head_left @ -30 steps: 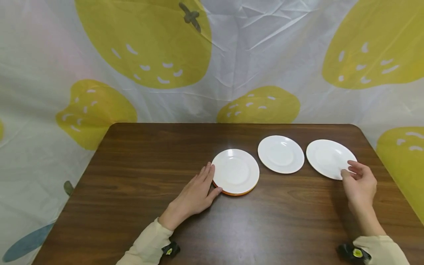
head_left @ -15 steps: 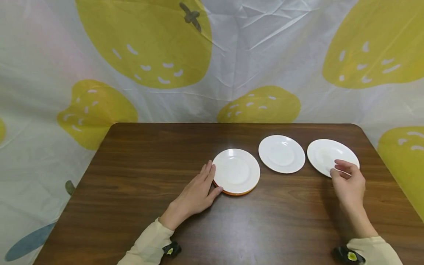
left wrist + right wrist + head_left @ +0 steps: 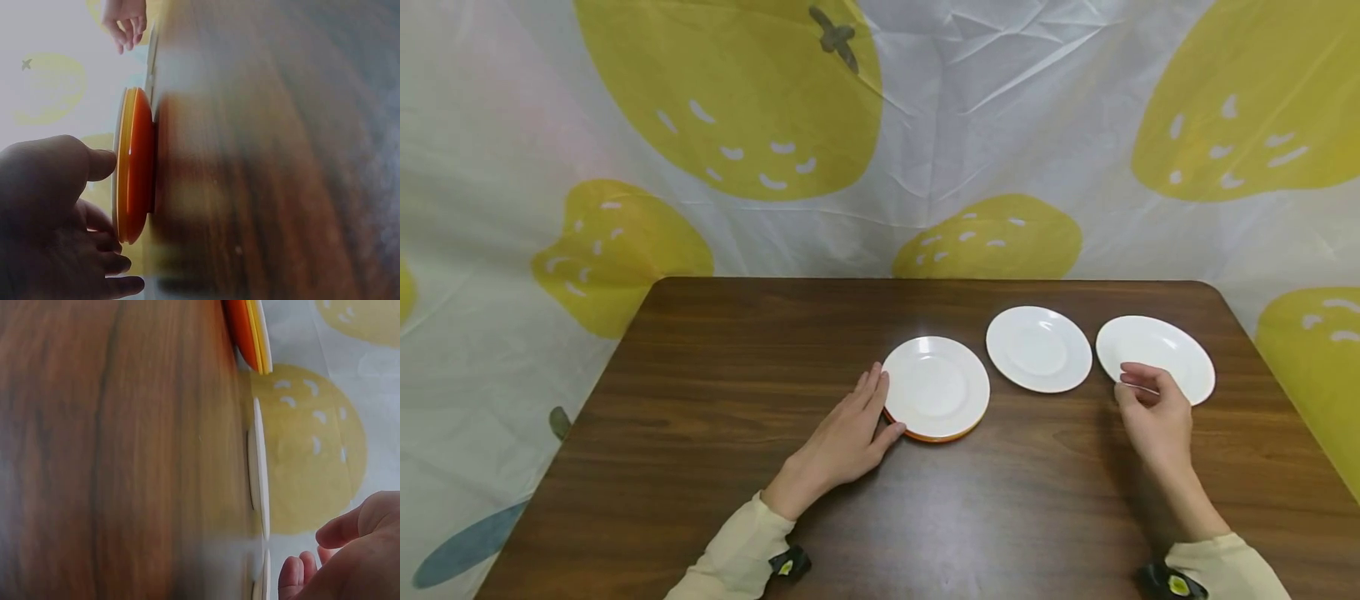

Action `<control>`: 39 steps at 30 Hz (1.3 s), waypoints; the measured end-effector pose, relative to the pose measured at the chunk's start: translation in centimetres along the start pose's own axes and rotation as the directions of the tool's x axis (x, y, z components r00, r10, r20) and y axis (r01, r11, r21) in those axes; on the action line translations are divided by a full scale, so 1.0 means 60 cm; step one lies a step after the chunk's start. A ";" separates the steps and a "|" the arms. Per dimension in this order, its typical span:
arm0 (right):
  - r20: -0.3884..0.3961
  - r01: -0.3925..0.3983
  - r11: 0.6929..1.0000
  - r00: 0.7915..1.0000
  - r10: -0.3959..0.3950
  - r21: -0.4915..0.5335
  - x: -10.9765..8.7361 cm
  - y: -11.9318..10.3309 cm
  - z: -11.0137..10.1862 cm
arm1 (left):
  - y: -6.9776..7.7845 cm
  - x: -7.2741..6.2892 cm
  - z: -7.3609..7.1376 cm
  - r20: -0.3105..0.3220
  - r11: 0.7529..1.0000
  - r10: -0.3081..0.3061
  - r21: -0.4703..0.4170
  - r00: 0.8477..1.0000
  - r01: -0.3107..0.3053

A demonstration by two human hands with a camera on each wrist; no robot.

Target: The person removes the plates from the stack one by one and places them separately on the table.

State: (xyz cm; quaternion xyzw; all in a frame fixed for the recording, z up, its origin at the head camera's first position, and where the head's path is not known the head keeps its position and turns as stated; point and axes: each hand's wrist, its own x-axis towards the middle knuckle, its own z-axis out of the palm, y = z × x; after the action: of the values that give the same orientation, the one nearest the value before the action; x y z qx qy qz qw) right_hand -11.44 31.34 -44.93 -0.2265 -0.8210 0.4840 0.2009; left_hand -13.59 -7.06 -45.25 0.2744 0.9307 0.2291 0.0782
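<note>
While the left hand (image 3: pixel 838 433) rests against the side of the stack, fingers fairly straight and thumb apart from them at the near edge, I see the right hand (image 3: pixel 1153 417) in the air over the near-left edge of the right white plate (image 3: pixel 1138 342). Its fingers are loosely bent, with a gap before the thumb, and hold nothing; the right wrist view shows it clear of that plate.

The stack stands near the middle of the bench (image 3: pixel 737 375): a white top plate (image 3: pixel 935 387), a yellow plate (image 3: pixel 126 169) beneath it and an orange plate (image 3: pixel 140 169) at the bottom. The middle white plate (image 3: pixel 1039 350) lies flat between the stack and the right white plate, just beside the latter.

For steady work from here, I would want only light pressure from the left hand, since a hard push at one side could slide the layers out of line. With the right hand I would stay high enough to miss the rims; any grip would do best with the thumb under an edge, and these glossy plates could slip from a loose pinch.

The bench is dark, wood-grained and slightly shiny, with rounded far corners. Behind it hangs a creased pale cloth (image 3: pixel 970 125), printed with big yellow fruits (image 3: pixel 737 108). Cream sleeves (image 3: pixel 737 542) reach to both wrists.
</note>
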 end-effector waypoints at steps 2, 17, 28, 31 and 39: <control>0.019 0.015 1.000 1.000 -0.015 0.003 -0.005 -0.003 0.006 | 0.000 0.000 -0.001 0.000 1.000 -0.001 0.000 1.000 0.001; 0.163 0.145 0.989 0.977 -0.138 -0.030 -0.039 -0.020 0.056 | 0.004 0.001 -0.003 0.004 1.000 -0.003 0.007 1.000 0.003; 0.269 0.215 0.974 0.936 -0.226 0.071 -0.061 -0.031 0.085 | 0.005 -0.001 -0.001 -0.001 1.000 -0.004 0.009 1.000 0.004; 0.333 0.213 0.972 0.913 -0.236 0.104 -0.065 -0.034 0.090 | 0.004 -0.002 -0.001 0.002 1.000 -0.002 0.003 1.000 0.002; 0.488 0.152 0.980 0.850 -0.197 0.132 -0.074 -0.038 0.106 | 0.006 -0.005 -0.002 0.010 1.000 -0.008 -0.014 1.000 0.008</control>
State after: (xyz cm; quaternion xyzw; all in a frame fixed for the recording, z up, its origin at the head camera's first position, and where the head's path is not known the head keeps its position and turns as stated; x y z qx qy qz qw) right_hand -11.73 23.40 -46.28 -0.0092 -0.8398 0.5417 0.0351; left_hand -13.20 -7.01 -45.00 0.2713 0.9297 0.2338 0.0858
